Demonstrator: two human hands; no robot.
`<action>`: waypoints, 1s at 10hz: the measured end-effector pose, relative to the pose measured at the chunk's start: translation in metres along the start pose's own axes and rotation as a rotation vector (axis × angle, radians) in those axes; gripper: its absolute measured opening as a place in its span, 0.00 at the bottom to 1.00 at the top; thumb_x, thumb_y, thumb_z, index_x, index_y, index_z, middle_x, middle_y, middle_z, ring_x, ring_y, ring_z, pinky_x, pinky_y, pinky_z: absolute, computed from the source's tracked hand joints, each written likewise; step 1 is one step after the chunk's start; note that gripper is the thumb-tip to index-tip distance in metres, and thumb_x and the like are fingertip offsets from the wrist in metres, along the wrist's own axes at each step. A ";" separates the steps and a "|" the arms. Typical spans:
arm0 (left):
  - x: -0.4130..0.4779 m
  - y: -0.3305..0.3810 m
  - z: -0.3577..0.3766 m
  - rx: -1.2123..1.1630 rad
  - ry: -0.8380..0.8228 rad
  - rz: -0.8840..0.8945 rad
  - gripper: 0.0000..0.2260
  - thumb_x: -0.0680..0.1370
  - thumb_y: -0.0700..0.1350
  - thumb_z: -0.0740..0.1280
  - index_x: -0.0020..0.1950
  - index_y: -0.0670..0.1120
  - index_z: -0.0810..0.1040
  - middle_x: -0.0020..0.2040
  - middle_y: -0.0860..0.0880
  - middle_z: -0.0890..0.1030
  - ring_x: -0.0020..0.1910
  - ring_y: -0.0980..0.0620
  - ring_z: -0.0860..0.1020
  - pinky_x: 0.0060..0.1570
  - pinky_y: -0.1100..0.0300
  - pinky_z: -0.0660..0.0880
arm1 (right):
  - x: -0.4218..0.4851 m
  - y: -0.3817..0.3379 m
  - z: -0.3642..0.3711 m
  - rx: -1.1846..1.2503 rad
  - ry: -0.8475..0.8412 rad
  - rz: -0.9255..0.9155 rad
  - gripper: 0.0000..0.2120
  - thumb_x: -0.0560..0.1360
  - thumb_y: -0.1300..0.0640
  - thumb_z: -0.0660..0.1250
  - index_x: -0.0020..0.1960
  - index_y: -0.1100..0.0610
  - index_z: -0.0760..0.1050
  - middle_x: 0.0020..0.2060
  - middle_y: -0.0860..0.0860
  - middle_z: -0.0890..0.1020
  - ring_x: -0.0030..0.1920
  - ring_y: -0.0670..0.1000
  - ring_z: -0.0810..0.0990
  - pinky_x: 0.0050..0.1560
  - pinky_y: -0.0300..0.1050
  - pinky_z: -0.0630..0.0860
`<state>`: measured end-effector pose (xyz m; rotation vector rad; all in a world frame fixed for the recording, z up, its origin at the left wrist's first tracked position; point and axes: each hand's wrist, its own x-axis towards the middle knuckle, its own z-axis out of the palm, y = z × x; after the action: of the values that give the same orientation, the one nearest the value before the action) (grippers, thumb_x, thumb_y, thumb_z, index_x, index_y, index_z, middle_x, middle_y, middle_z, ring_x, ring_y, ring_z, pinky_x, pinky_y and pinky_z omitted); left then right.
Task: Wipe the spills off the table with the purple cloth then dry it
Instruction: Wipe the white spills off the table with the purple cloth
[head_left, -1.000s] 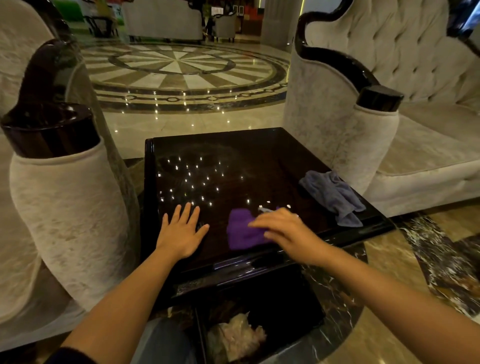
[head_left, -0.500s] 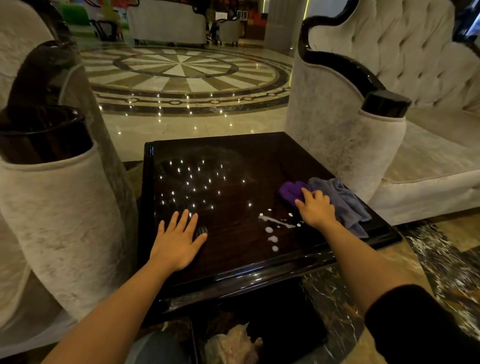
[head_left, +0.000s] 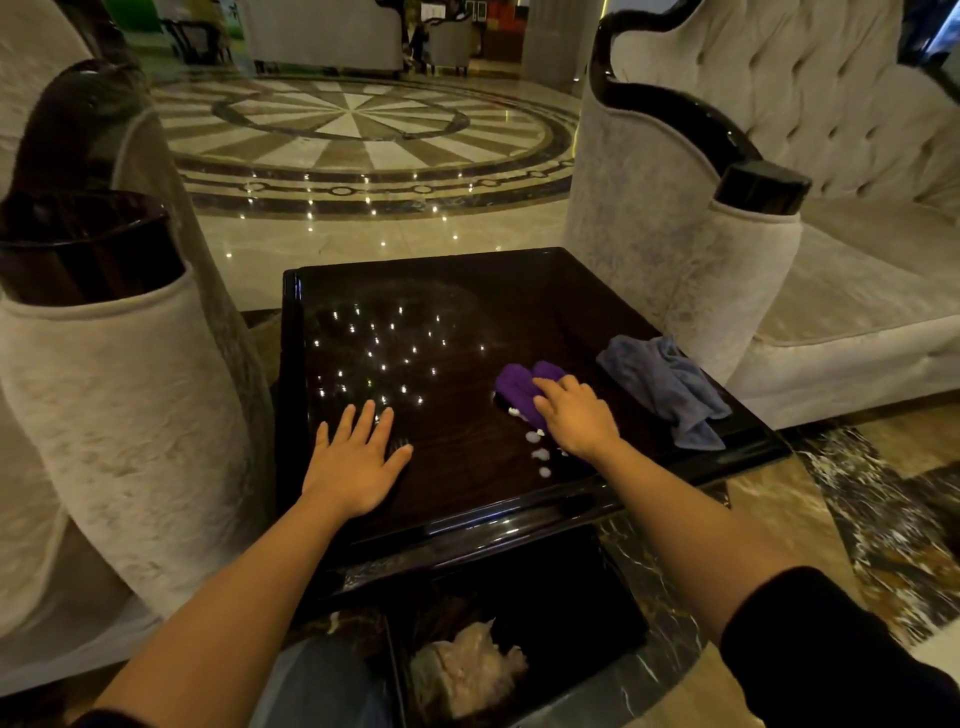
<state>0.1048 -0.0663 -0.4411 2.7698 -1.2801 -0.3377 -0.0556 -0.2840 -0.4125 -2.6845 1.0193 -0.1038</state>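
Note:
A dark glossy square table (head_left: 467, 291) stands between two pale armchairs. My right hand (head_left: 576, 415) presses the purple cloth (head_left: 519, 382) flat against the tabletop, right of centre, the cloth poking out past my fingers. Small white spill drops (head_left: 537, 452) lie in a short line just left of that hand, toward the near edge. My left hand (head_left: 353, 462) rests palm down with fingers spread on the near left part of the table, holding nothing. A grey-blue cloth (head_left: 670, 389) lies crumpled at the table's right edge.
A pale armchair arm (head_left: 119, 415) stands close on the left and a tufted sofa (head_left: 779, 260) on the right. Below the near table edge is a dark bin (head_left: 597, 597) with crumpled paper (head_left: 467, 670) inside. Polished marble floor lies beyond.
My right hand swept the purple cloth from the near centre to the right beside the grey cloth, then back left to the spill. White drops became visible. My left hand stayed put.

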 end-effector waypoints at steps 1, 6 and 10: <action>0.000 0.001 0.000 -0.011 -0.003 0.000 0.29 0.78 0.62 0.44 0.75 0.51 0.42 0.77 0.48 0.41 0.75 0.48 0.39 0.72 0.46 0.39 | -0.015 -0.010 0.003 -0.013 -0.031 -0.071 0.19 0.79 0.49 0.51 0.69 0.50 0.61 0.67 0.57 0.67 0.65 0.61 0.67 0.62 0.59 0.66; 0.002 0.000 0.002 -0.010 0.020 0.002 0.30 0.78 0.62 0.44 0.75 0.50 0.43 0.77 0.47 0.43 0.75 0.47 0.40 0.73 0.46 0.40 | -0.154 -0.029 0.027 0.151 -0.104 -0.474 0.16 0.77 0.52 0.58 0.63 0.54 0.70 0.59 0.55 0.75 0.60 0.53 0.72 0.60 0.46 0.69; -0.027 0.015 -0.015 -0.110 0.363 0.149 0.22 0.80 0.48 0.55 0.73 0.43 0.58 0.74 0.40 0.60 0.73 0.44 0.58 0.71 0.49 0.57 | -0.142 -0.030 0.009 0.566 0.128 -0.222 0.12 0.75 0.63 0.63 0.58 0.59 0.74 0.50 0.52 0.75 0.52 0.49 0.74 0.51 0.25 0.66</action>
<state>0.0799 -0.0562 -0.4200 2.4758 -1.3151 0.0985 -0.1415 -0.1662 -0.4093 -2.2704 0.5980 -0.5286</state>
